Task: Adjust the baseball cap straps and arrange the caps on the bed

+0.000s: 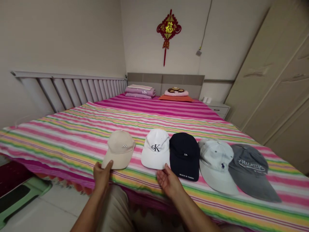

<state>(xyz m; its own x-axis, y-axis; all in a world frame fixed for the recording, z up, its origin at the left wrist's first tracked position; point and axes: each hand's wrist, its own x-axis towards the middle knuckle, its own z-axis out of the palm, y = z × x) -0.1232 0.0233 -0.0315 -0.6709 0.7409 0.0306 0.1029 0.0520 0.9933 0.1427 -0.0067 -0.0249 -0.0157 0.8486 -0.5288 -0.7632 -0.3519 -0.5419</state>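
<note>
On the near part of the striped bed, a beige cap (120, 149) lies at the left end of a row of caps. My left hand (102, 174) pinches the left edge of its brim, thumb on top. To the right sits a white cap (154, 158) with black "CK" letters. My right hand (169, 181) is palm up at the white cap's brim, fingers loosely apart, a fingertip close to or touching the edge. Beside it are a dark navy cap (184, 164), a pale cap (217, 162) with a small blue emblem, and a grey cap (251, 174) with lettering.
The striped bedspread (72, 135) covers the bed. Folded purple bedding (140, 91) and a pink and orange stack (176, 93) lie by the headboard (145, 79). A white rail (72, 77) runs along the left. A green stool (26, 196) stands low at the left.
</note>
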